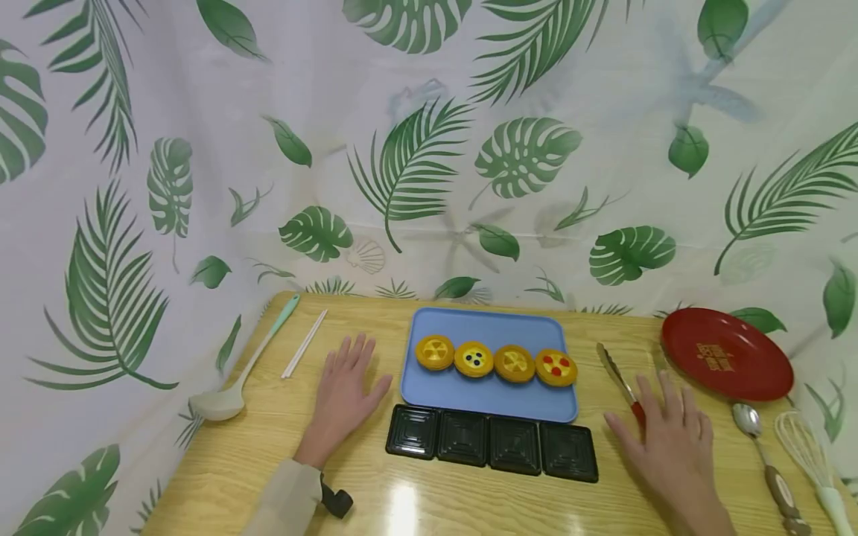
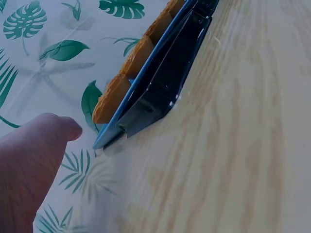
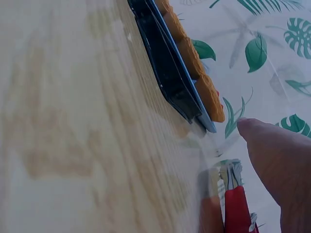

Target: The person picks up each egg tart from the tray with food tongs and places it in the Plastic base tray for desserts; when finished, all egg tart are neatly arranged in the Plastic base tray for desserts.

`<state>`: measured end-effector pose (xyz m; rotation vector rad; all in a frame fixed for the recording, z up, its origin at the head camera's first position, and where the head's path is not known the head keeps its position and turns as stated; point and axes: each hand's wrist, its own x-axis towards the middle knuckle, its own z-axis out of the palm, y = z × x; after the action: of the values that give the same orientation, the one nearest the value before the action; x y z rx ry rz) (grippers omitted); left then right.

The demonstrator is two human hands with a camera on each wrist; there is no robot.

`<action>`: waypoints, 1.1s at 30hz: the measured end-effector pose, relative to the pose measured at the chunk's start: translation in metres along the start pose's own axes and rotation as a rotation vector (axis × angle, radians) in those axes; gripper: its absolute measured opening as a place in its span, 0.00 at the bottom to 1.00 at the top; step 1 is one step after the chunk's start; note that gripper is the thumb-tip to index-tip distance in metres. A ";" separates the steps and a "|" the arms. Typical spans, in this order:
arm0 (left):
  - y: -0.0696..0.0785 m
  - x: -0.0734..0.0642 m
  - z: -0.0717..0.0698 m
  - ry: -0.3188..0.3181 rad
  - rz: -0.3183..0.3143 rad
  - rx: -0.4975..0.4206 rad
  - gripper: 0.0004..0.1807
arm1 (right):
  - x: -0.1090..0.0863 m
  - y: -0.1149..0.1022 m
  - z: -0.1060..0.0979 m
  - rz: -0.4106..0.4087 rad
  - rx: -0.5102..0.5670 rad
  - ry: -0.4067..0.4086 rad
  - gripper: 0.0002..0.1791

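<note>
My left hand [image 1: 344,394] lies flat with fingers spread on the wooden table, left of a blue tray [image 1: 485,318]. On that tray sits a row of several egg tarts, among them a plain-topped tart [image 1: 434,352] and one with red pieces [image 1: 556,368]. Black square dishes [image 1: 462,438] stand in a row in front of the tray. My right hand [image 1: 673,439] rests with straight fingers on the right side, partly over the red handle of metal tongs [image 1: 618,374]. In the right wrist view the tongs [image 3: 236,204] appear below my thumb. Neither hand holds anything.
A ladle [image 1: 231,398] and white chopsticks [image 1: 304,344] lie at the left. To the right are a red oval plate [image 1: 744,350], a spoon [image 1: 764,454] and a whisk [image 1: 807,450]. A leaf-patterned cloth [image 1: 429,164] hangs behind the table and along its left side.
</note>
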<state>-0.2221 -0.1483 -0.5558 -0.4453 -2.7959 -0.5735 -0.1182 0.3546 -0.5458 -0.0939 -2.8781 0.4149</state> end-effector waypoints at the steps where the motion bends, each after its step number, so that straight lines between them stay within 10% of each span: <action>1: 0.001 0.003 0.002 -0.019 0.006 -0.010 0.43 | 0.001 0.003 0.001 0.015 0.008 -0.004 0.53; 12: 0.005 0.038 0.028 -0.255 0.094 -0.181 0.52 | 0.017 0.013 0.005 0.273 0.040 -0.043 0.57; 33: 0.003 0.052 0.047 -0.227 0.181 -0.148 0.45 | 0.036 0.026 0.015 0.433 -0.062 -0.108 0.60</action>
<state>-0.2774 -0.1134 -0.5806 -0.8332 -2.8909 -0.7325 -0.1561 0.3788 -0.5592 -0.7352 -2.9659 0.4149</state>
